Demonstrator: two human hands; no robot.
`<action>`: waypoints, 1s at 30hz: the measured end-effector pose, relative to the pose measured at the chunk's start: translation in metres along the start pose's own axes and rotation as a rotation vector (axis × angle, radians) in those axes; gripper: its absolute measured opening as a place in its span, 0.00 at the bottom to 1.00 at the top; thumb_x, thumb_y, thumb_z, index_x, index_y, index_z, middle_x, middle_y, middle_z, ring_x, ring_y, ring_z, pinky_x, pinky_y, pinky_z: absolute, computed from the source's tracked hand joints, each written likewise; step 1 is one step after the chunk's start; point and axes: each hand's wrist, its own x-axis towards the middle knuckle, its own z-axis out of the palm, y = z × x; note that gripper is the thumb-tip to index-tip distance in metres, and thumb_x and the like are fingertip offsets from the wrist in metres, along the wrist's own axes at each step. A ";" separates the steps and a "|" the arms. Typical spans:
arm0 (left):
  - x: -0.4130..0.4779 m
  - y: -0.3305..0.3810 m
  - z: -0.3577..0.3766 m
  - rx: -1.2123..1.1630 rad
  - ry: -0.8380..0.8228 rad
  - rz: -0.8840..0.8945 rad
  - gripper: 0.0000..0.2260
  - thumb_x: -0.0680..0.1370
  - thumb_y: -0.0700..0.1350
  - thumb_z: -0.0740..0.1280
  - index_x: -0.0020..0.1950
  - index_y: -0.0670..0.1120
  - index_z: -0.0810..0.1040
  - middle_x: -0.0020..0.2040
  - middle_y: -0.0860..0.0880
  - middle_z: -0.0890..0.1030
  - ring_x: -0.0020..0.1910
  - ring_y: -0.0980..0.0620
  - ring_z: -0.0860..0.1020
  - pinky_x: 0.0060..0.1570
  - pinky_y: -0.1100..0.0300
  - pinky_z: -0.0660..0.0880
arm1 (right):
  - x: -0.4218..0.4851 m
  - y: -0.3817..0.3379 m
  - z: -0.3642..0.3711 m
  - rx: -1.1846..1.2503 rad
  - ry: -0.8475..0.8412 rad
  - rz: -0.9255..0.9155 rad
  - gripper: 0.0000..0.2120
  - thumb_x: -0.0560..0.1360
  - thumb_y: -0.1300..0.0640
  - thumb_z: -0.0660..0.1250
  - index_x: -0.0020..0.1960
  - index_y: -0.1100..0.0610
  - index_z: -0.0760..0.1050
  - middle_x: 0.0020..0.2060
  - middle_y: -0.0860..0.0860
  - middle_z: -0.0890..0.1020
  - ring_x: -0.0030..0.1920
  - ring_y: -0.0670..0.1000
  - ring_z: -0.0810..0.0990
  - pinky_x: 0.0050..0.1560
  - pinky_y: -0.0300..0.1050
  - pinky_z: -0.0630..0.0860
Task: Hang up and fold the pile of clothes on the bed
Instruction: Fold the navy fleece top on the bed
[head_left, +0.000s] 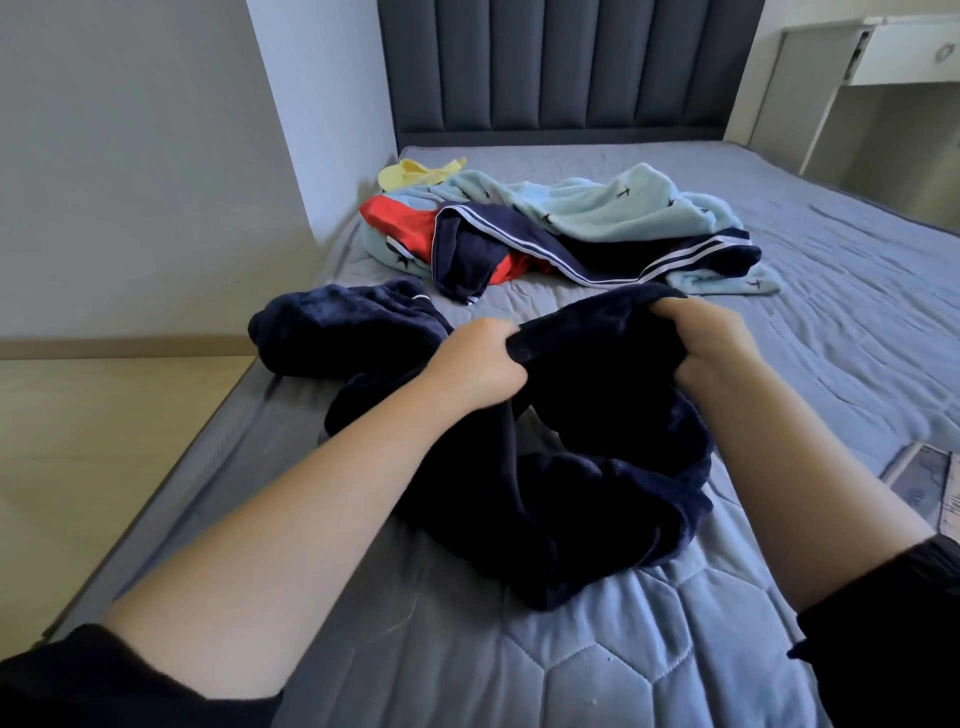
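My left hand (478, 364) and right hand (717, 343) are both curled tight on one edge of a dark navy plush garment (597, 493), fists a little apart with the fabric bunched between them. The rest of it lies crumpled on the quilted grey-blue bed (675, 649) right in front of me, one part trailing toward the bed's left edge. Beyond it, apart from my hands, lie more clothes: a light blue fleece piece with small dark prints (597, 202), a navy piece with white stripes (675, 260), a red piece (400, 218) and a yellow piece (410, 171). I judge I'm finding the hem or waistband. To do it well I should slide my hands out to the corners, lift and shake until it hangs straight, then lay it flat before folding.
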 end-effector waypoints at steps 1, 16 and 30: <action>0.004 -0.008 -0.003 -0.137 -0.021 -0.097 0.03 0.71 0.39 0.65 0.42 0.40 0.75 0.36 0.47 0.75 0.40 0.46 0.75 0.36 0.58 0.67 | 0.002 0.003 -0.005 -0.042 0.056 -0.066 0.04 0.71 0.69 0.67 0.42 0.61 0.78 0.35 0.56 0.80 0.40 0.54 0.80 0.46 0.49 0.79; 0.010 0.039 -0.104 -0.804 0.003 -0.014 0.05 0.73 0.35 0.71 0.46 0.44 0.82 0.41 0.46 0.84 0.41 0.51 0.82 0.49 0.59 0.78 | -0.047 -0.047 0.073 -0.786 -0.253 -0.668 0.05 0.70 0.59 0.65 0.35 0.58 0.75 0.29 0.49 0.76 0.34 0.50 0.74 0.33 0.44 0.70; 0.039 0.167 -0.327 0.306 0.769 0.038 0.10 0.68 0.32 0.59 0.40 0.45 0.75 0.37 0.48 0.75 0.35 0.46 0.72 0.32 0.59 0.66 | -0.131 -0.297 0.099 -0.298 0.235 -0.846 0.06 0.73 0.61 0.59 0.42 0.57 0.75 0.33 0.50 0.74 0.32 0.48 0.70 0.28 0.38 0.60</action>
